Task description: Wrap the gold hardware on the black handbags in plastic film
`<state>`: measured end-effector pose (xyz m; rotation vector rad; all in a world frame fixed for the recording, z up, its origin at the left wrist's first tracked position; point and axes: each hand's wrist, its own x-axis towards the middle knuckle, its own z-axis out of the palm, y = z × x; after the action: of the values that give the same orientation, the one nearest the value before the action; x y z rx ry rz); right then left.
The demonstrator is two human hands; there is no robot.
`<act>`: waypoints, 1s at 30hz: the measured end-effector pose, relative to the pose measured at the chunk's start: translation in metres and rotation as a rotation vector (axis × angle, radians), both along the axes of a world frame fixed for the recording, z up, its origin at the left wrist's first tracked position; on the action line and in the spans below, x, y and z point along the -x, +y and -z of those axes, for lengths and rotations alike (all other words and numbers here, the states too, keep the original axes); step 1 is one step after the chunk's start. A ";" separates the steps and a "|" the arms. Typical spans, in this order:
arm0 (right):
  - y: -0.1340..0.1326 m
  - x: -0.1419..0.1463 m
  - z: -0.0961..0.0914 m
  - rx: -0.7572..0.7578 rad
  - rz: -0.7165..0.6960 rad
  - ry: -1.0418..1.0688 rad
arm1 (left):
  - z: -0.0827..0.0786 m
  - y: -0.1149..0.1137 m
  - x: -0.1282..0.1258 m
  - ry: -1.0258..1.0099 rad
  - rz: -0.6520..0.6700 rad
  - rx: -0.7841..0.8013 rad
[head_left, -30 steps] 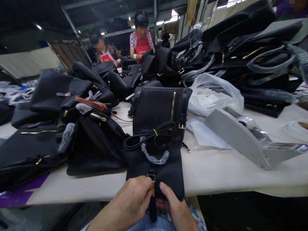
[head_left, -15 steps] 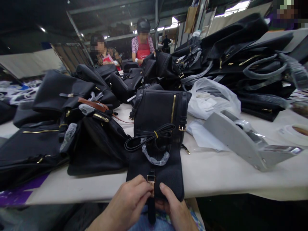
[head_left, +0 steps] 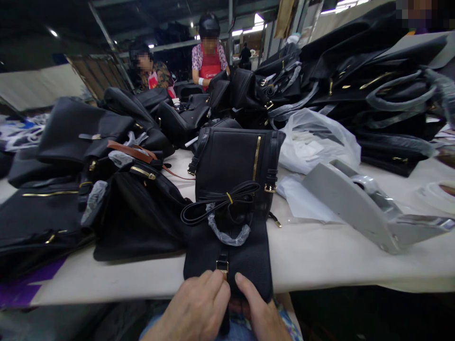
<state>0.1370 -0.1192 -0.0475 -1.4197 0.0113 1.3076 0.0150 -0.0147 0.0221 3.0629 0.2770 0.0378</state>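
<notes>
A black backpack (head_left: 227, 156) lies before me, its flap (head_left: 249, 255) reaching over the table's front edge. On the flap, a gold buckle (head_left: 222, 266) holds a dark strap (head_left: 224, 324) that hangs down past the edge. My left hand (head_left: 201, 303) is closed over the strap just below the buckle; its fingertips are hidden. With the thumb on top and the fingers underneath, my right hand (head_left: 261, 303) grips the flap's right lower part. A plastic-wrapped handle (head_left: 229, 234) and a bundled black strap (head_left: 231, 198) with a yellow tie rest on the backpack.
Black bags (head_left: 138, 218) crowd the left, and more bags (head_left: 355, 90) are piled at the back right. A grey tape dispenser (head_left: 355, 203) stands to the right, beside a clear plastic bag (head_left: 316, 142). Two people (head_left: 209, 61) are across the table (head_left: 320, 265).
My left hand has turned over the strap, its knuckles now up near the buckle and covering the buckle's lower part. My right hand stays on the flap. The view has shifted slightly.
</notes>
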 end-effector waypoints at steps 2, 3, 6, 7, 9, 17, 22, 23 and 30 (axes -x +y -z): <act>-0.001 0.000 0.002 0.007 0.009 -0.007 | 0.003 0.000 -0.001 0.055 -0.025 0.032; -0.001 0.000 0.002 0.006 0.011 -0.005 | 0.004 0.001 -0.002 0.072 -0.043 0.058; 0.000 0.003 0.000 -0.009 0.013 0.021 | 0.005 0.006 -0.004 0.036 -0.126 0.165; 0.001 0.003 -0.002 -0.018 0.014 0.034 | 0.003 0.009 -0.005 0.007 -0.165 0.216; 0.002 0.004 -0.005 -0.041 0.014 0.057 | -0.002 0.014 -0.005 -0.045 -0.232 0.355; 0.000 0.001 -0.007 -0.016 -0.016 0.038 | -0.013 0.017 0.004 -0.145 -0.102 0.468; -0.002 0.000 -0.005 0.099 -0.044 -0.036 | -0.007 0.011 0.003 -0.144 0.022 0.185; -0.002 0.000 -0.004 0.119 -0.051 -0.043 | -0.007 0.010 0.002 -0.125 0.045 0.150; -0.002 -0.001 0.001 0.091 -0.007 -0.051 | -0.007 0.004 -0.006 0.103 0.021 0.062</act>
<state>0.1380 -0.1211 -0.0485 -1.5307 0.0319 1.2903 0.0213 -0.0107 0.0289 3.0099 0.2464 -0.1271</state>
